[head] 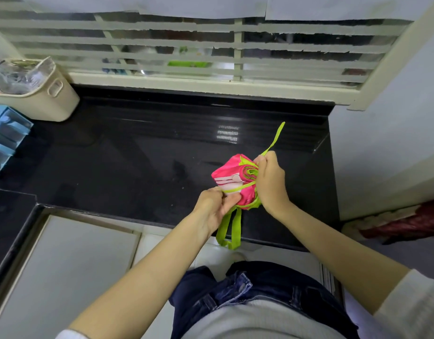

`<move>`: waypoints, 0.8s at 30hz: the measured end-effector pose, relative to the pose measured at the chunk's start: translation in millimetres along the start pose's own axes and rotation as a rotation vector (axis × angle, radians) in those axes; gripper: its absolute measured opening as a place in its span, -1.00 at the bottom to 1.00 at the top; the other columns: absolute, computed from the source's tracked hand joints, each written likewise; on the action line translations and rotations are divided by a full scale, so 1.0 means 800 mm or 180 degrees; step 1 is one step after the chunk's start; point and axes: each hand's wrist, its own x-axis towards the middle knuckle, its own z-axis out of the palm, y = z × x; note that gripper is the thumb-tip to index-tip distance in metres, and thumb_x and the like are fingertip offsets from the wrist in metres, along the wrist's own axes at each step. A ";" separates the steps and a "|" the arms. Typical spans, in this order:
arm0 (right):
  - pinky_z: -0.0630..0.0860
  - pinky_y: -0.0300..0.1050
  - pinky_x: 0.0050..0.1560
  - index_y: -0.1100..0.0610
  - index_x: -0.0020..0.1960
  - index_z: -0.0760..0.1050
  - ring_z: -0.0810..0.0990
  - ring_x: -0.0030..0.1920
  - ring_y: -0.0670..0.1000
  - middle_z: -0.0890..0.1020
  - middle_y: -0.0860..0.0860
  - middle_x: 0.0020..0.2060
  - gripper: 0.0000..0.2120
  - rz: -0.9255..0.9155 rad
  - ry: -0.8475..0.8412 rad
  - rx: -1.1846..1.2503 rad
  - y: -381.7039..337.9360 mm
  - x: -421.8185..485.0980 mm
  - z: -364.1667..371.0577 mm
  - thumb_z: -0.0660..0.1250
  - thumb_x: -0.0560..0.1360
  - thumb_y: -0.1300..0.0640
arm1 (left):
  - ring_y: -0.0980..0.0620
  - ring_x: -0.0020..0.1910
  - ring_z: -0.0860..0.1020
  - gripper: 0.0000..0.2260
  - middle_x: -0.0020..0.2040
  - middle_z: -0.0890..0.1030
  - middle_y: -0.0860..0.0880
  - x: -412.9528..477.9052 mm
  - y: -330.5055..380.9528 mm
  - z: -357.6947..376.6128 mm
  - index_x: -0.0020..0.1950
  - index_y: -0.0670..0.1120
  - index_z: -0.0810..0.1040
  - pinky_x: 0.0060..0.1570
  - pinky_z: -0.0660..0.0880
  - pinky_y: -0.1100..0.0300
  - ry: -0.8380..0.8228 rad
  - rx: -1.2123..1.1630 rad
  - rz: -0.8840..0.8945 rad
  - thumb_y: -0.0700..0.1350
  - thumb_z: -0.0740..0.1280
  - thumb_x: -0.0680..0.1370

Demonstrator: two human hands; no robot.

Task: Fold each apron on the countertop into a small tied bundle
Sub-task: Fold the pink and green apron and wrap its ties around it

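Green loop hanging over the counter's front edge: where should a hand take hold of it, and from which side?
Probably the lower bend of the loop, from the near side: it hangs free past the countertop edge, while its top is crowded by the bundle and left hand.

We see a glossy black tabletop (137, 155) with a cream basket (52, 104) at its far left and blue drawers (5, 135) just beside. We cannot tell whether the pink apron bundle (229, 172) rests on it.
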 end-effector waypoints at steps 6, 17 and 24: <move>0.30 -0.16 -0.12 0.15 -0.19 0.38 0.43 -0.18 -0.04 0.42 -0.10 -0.30 -0.74 0.0303 -0.0180 -0.0040 0.018 0.034 -0.020 0.02 0.63 0.22 | 0.23 -0.46 0.54 -0.80 -0.26 0.60 0.00 -0.001 -0.010 -0.035 -0.11 -0.14 0.50 -0.42 0.51 0.37 -0.0736 0.1105 0.0116 -0.22 0.15 0.65; 0.30 -0.36 -0.25 0.11 -0.14 0.37 0.47 -0.33 -0.22 0.42 -0.16 -0.37 -0.79 -0.1279 -0.1859 -0.0517 -0.019 -0.012 -0.018 0.09 0.62 0.31 | 0.22 -0.52 0.45 -0.64 -0.54 0.49 0.09 0.026 0.028 -0.056 -0.38 -0.16 0.48 -0.43 0.43 0.39 -0.1163 0.3149 0.0021 -0.52 0.15 0.48; 0.25 -0.12 -0.29 0.16 -0.15 0.28 0.33 -0.33 -0.10 0.40 -0.10 -0.36 -0.84 -0.1269 -0.1900 -0.1001 0.009 -0.020 -0.012 0.13 0.62 0.21 | 0.11 -0.19 0.49 -0.85 -0.25 0.57 -0.08 0.037 0.027 -0.030 -0.20 -0.25 0.59 -0.24 0.31 0.33 -0.0052 0.4165 0.1541 -0.36 0.25 0.51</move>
